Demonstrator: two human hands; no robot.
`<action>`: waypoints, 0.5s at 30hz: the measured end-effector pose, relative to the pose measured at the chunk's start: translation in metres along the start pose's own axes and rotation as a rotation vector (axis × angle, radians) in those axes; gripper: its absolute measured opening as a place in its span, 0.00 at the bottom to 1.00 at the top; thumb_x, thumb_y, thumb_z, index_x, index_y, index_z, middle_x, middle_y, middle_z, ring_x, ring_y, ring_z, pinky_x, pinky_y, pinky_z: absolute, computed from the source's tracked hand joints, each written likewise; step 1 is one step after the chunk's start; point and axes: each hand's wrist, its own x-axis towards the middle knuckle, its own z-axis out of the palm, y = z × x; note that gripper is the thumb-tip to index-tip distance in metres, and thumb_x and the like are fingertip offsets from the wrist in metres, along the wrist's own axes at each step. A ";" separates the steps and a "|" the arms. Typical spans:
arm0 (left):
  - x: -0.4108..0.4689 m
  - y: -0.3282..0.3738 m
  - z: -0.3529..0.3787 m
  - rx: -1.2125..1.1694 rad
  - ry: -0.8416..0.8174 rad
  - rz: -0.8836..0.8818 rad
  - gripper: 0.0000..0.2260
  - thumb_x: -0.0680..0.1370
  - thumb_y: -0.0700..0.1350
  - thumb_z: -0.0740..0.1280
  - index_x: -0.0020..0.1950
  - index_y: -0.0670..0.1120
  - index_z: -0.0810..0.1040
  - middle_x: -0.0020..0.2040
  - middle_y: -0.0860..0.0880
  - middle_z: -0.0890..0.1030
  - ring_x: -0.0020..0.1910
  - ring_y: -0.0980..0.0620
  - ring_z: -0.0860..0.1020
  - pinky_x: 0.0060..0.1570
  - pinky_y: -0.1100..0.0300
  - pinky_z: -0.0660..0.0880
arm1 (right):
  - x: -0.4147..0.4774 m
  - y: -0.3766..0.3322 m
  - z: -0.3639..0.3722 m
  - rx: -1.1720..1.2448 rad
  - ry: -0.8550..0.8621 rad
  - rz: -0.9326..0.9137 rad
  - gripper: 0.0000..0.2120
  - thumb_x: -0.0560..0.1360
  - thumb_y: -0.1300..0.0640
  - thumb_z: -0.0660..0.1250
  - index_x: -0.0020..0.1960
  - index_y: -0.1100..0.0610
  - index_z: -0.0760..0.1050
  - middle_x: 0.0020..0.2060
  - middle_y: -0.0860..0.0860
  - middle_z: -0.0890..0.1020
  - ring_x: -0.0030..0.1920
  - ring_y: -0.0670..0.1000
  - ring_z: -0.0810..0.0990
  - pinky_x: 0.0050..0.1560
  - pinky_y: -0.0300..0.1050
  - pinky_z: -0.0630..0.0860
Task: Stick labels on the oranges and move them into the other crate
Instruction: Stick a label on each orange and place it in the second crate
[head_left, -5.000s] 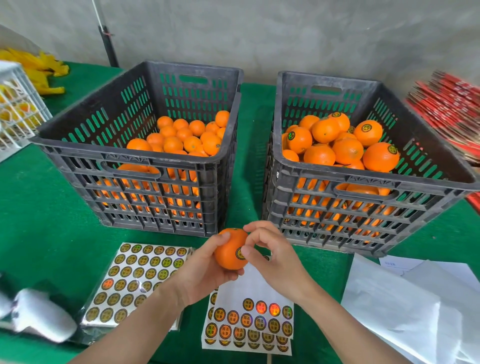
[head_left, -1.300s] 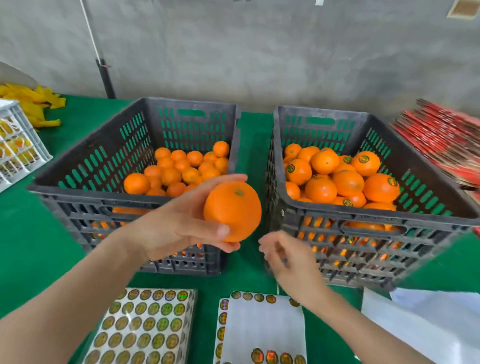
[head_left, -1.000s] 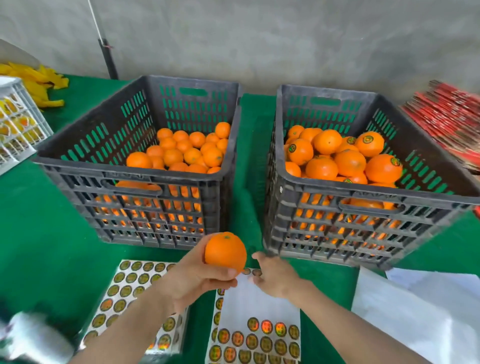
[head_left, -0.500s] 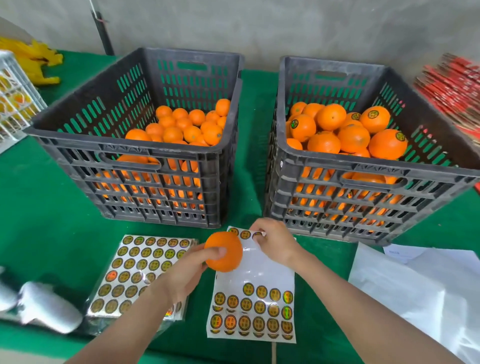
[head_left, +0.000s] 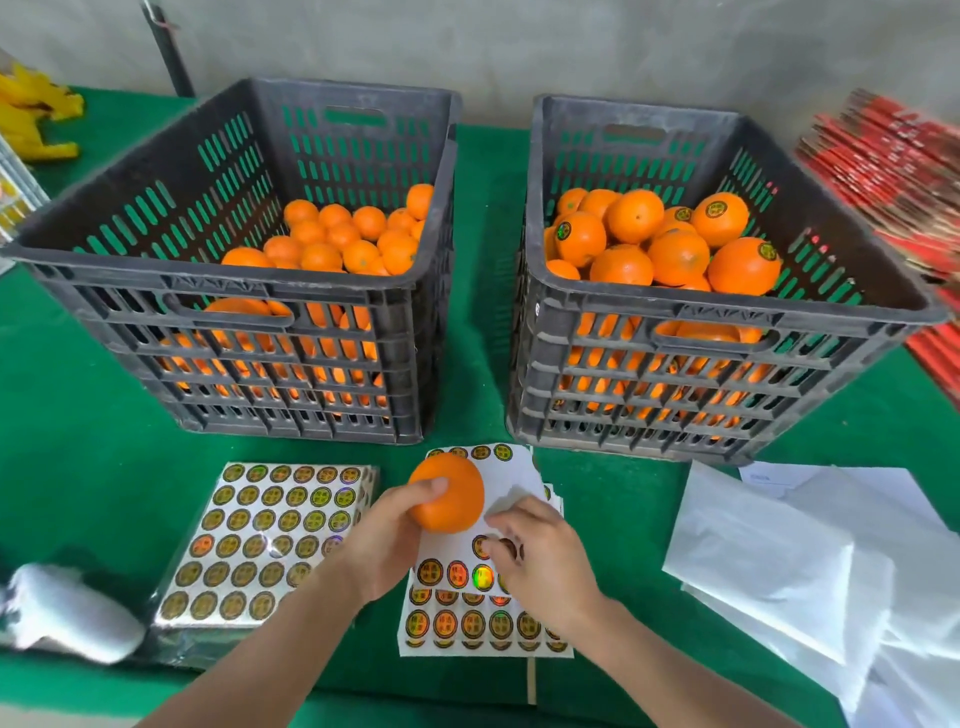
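Orange (head_left: 447, 499) is in your left hand (head_left: 382, 543), with the thumb over its top and the fingers curled round its near side. You are holding it just above the part-used label sheet (head_left: 511, 470), in front of the gap between the two crates. The face of the fruit turned to the camera is plain skin.

Your right hand (head_left: 543, 558) is down on that same sheet, just right of the orange. Its fingers are bent, with the tips at the upper row of labels (head_left: 430, 571). Whether they have a label pinched cannot be told.

Left crate (head_left: 223, 283) holds plain oranges (head_left: 358, 254), heaped toward its far right corner. Right crate (head_left: 727, 312) holds a higher heap of labelled oranges (head_left: 743, 265), several showing a round dark label on top.

Both crates stand on the green cloth (head_left: 78, 441). A full label sheet (head_left: 270, 535) in a clear wrapper lies just left of the part-used one. White paper sheets (head_left: 779, 561) lie to your right. A white bundle (head_left: 67, 610) sits at the near left, blurred. A red stack (head_left: 893, 171) lies at the far right, and yellow items (head_left: 36, 119) at the far left.
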 end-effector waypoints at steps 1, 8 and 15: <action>0.001 -0.002 0.000 -0.047 0.001 -0.006 0.43 0.46 0.59 0.82 0.57 0.44 0.77 0.48 0.44 0.85 0.44 0.48 0.84 0.38 0.59 0.79 | -0.001 0.001 0.004 -0.015 -0.011 0.042 0.10 0.74 0.55 0.69 0.54 0.56 0.81 0.50 0.49 0.78 0.50 0.47 0.77 0.53 0.38 0.72; 0.005 -0.010 -0.004 -0.161 0.052 -0.024 0.35 0.55 0.56 0.77 0.59 0.47 0.74 0.43 0.45 0.85 0.40 0.46 0.84 0.34 0.57 0.80 | -0.005 -0.009 0.005 -0.042 0.130 -0.109 0.06 0.63 0.63 0.78 0.38 0.58 0.82 0.35 0.51 0.79 0.34 0.52 0.80 0.37 0.39 0.78; 0.005 -0.014 -0.005 -0.211 0.047 -0.050 0.29 0.62 0.52 0.73 0.60 0.45 0.73 0.45 0.41 0.85 0.42 0.43 0.84 0.34 0.54 0.80 | -0.016 -0.016 0.010 -0.034 0.158 -0.051 0.09 0.66 0.61 0.77 0.44 0.59 0.81 0.39 0.51 0.80 0.39 0.51 0.81 0.41 0.39 0.77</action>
